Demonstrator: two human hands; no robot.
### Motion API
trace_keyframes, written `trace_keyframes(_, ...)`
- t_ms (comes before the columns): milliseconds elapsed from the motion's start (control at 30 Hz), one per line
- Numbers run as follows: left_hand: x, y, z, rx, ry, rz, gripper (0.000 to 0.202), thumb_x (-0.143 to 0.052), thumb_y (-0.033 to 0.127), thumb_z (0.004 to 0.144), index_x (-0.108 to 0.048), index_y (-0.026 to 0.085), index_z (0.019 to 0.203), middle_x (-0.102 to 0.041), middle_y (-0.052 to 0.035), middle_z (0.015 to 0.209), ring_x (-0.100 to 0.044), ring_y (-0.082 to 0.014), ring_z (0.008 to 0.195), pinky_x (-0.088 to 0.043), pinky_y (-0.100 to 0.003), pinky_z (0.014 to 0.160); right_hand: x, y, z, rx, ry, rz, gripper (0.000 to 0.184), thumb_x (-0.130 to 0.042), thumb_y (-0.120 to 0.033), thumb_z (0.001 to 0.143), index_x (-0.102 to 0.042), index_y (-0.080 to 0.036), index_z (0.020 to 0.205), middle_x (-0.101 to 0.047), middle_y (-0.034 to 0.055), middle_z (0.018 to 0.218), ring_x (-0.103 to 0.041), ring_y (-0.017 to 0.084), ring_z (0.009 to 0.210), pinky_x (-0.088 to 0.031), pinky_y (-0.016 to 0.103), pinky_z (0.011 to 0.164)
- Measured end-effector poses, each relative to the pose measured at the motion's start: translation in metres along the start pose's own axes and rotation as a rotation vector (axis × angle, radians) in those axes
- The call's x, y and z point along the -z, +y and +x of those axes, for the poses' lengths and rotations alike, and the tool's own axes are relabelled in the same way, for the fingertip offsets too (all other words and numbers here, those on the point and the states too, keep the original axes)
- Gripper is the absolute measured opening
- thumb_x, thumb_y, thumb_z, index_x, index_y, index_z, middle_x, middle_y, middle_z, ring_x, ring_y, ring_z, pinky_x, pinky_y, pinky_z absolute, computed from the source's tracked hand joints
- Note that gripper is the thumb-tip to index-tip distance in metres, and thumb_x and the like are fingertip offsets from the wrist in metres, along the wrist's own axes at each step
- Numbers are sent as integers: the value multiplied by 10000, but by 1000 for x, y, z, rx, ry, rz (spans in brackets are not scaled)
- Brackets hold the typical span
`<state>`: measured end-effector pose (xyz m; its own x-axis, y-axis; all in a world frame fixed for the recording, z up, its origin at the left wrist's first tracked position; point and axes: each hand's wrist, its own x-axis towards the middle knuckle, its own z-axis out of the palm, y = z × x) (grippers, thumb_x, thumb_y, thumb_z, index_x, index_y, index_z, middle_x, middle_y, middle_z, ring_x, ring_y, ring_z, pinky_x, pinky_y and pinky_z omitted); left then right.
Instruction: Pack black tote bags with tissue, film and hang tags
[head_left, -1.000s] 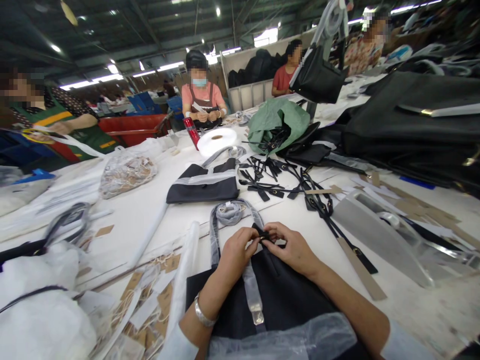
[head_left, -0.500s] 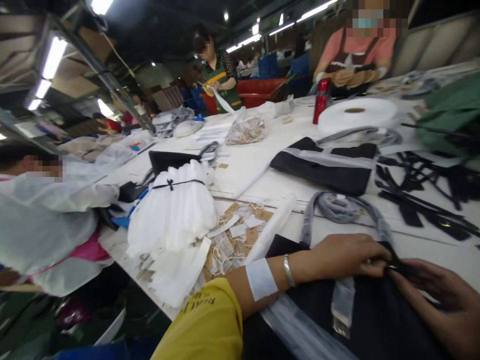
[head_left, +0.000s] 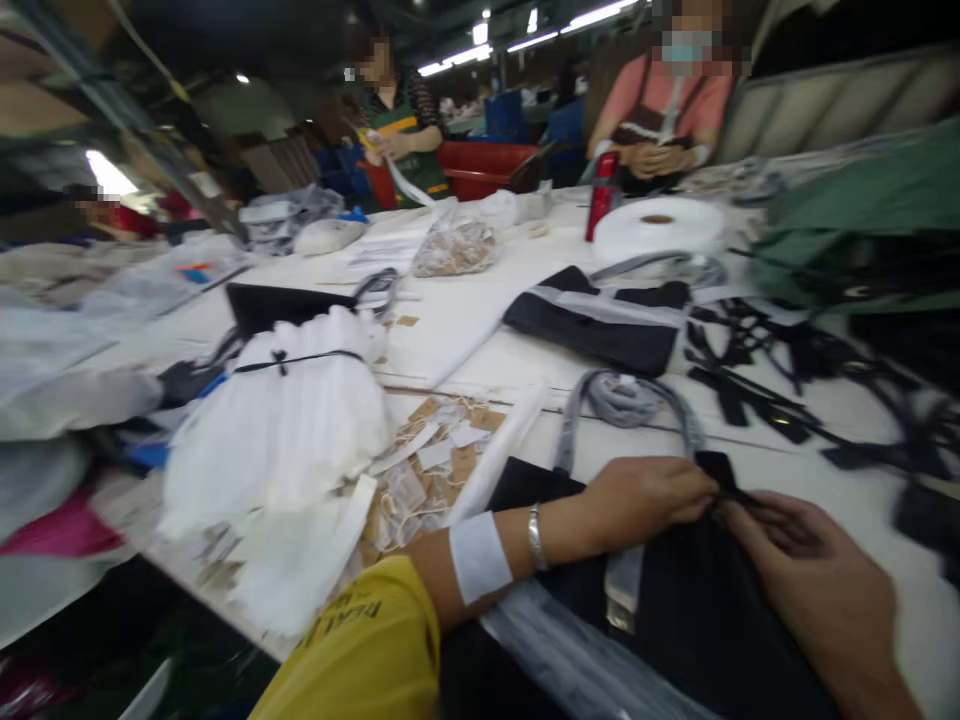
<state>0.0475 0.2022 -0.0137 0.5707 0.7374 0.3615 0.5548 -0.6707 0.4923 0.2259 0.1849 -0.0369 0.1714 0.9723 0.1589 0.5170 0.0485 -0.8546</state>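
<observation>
A black bag point(head_left: 697, 610) lies on the white table point(head_left: 465, 330) right in front of me, its grey wrapped handle point(head_left: 622, 400) curving away from me. My left hand point(head_left: 645, 495) pinches a small black strap piece point(head_left: 720, 475) at the bag's top edge, fingers closed on it. From the right, my right hand point(head_left: 810, 590) grips the same black piece with closed fingers. A silver bracelet and a white band sit on my left forearm. Clear plastic film point(head_left: 570, 660) covers the near part of the bag.
A white stack tied with black cord point(head_left: 285, 420) and loose paper tags point(head_left: 427, 470) lie to the left. Another black bag point(head_left: 592, 325), black straps point(head_left: 757, 390), a white tape roll point(head_left: 656, 225), a red bottle point(head_left: 601, 195) and green cloth point(head_left: 862, 210) lie farther off. Other people work across the table.
The camera has swung left, bringing the white stack and the left end of the table into view. Both hands have stayed pinched on the black piece at the bag's top edge.
</observation>
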Motion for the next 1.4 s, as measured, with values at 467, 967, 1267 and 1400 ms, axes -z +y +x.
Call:
trace_keyframes(467,-4,-8,14,478,164,-801,542,-766,226,728,-533,205,1217,-653,-36,1008,-664,-108,690,-524,-198,587,4,-6,-1,-41,-162,471,268,-680,-448,829,-661,-201,931,-730,48,856,-704,210,793,-581,331,782)
trace_keyframes(967,13,-4,11,407,307,-672,129,-713,285,798,-659,171,822,-665,-12,802,-631,-146,782,-495,-246,717,14,-8,-1,-3,122,-2,333,-570,-493,892,-599,-218,706,-616,2,659,-558,173,613,-450,291,600)
trace_keyframes(1267,36,3,13,438,253,-725,167,-697,309,811,-644,167,882,-664,-7,837,-632,-141,803,-507,-239,750,19,-13,-4,197,65,54,261,-570,-381,916,-664,-246,1120,-669,60,1142,-620,228,1051,-481,374,967)
trace_keyframes(1400,48,15,13,380,257,-641,128,-691,292,819,-662,178,869,-670,-10,846,-642,-145,816,-520,-242,756,21,-13,-8,341,-234,-17,494,-647,-322,871,-545,-327,1354,-543,45,1395,-484,252,1297,-389,435,1110)
